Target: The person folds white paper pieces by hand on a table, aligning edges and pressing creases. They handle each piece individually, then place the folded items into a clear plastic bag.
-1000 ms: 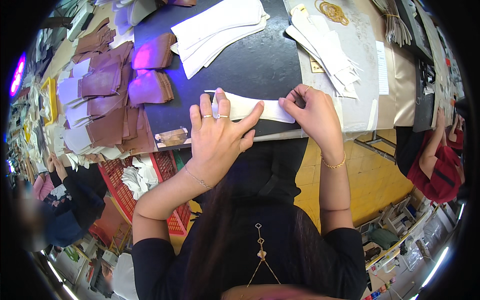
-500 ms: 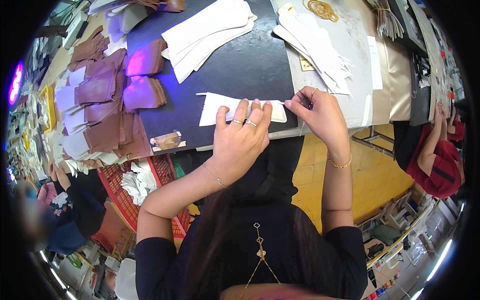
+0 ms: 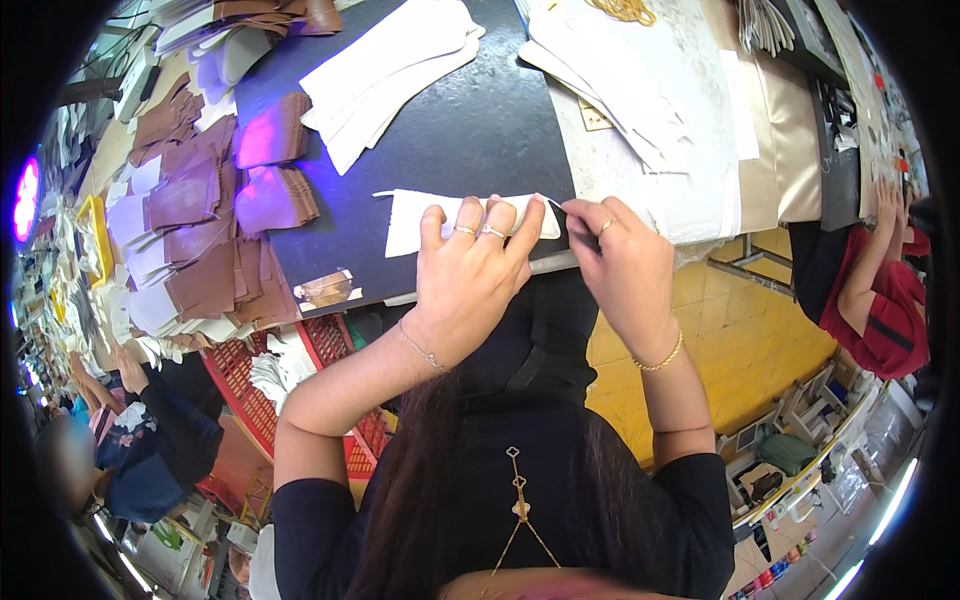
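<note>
A small white flat piece point(image 3: 403, 222), wider at its left end, lies near the front edge of the dark work mat. My left hand point(image 3: 472, 270) rests over it, fingers spread and bent, tips pressing on its upper edge. A thin white strip point(image 3: 553, 202) runs along that edge and sticks out at both ends. At the right end my right hand point(image 3: 625, 262) is closed, thumb and forefinger pinching the strip. The inside of the right palm is mostly hidden; something dark shows there faintly. Fanned white pieces point(image 3: 385, 75) lie beyond my left hand.
Stacked brown pieces point(image 3: 190, 190) crowd the table's left side. More white pieces point(image 3: 605, 85) lie at the far right, near yellow bands point(image 3: 625, 10). A red basket point(image 3: 245, 385) with white pieces stands below the table. Other people sit left and right.
My right hand has turned and shifted slightly down and left, still at the piece's right end. My left hand stays on the white piece. The view has moved a little.
</note>
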Demonstrator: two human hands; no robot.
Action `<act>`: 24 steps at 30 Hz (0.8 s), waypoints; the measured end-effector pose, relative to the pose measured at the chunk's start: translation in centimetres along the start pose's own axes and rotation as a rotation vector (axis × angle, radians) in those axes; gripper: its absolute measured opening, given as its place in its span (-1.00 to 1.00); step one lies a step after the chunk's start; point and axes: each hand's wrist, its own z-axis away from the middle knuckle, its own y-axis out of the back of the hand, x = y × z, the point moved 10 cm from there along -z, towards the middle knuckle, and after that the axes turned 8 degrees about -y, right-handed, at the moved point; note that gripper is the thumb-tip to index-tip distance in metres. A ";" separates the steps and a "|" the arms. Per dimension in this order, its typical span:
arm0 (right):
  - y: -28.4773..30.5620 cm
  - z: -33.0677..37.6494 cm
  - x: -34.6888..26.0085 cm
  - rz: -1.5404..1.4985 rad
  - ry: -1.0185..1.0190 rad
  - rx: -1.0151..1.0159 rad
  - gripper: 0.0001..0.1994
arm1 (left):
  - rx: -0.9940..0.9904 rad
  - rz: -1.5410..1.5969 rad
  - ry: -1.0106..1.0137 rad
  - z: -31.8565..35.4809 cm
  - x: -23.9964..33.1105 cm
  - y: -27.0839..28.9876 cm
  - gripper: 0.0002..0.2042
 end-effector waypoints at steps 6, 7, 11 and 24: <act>-1.0 2.5 -0.7 0.127 0.100 0.038 -0.54 | 0.027 -0.042 -0.055 -0.4 0.1 0.4 -0.45; -1.1 2.7 -0.8 0.140 0.108 0.043 -0.51 | 0.022 -0.031 -0.054 -0.4 0.1 0.4 -0.45; -1.3 3.1 -0.9 0.172 0.121 0.048 -0.46 | 0.018 -0.012 -0.060 -0.4 0.0 0.5 -0.46; -1.8 4.3 -0.7 0.155 0.084 -0.014 -0.40 | 0.018 0.006 -0.090 -0.7 -0.1 0.7 -0.52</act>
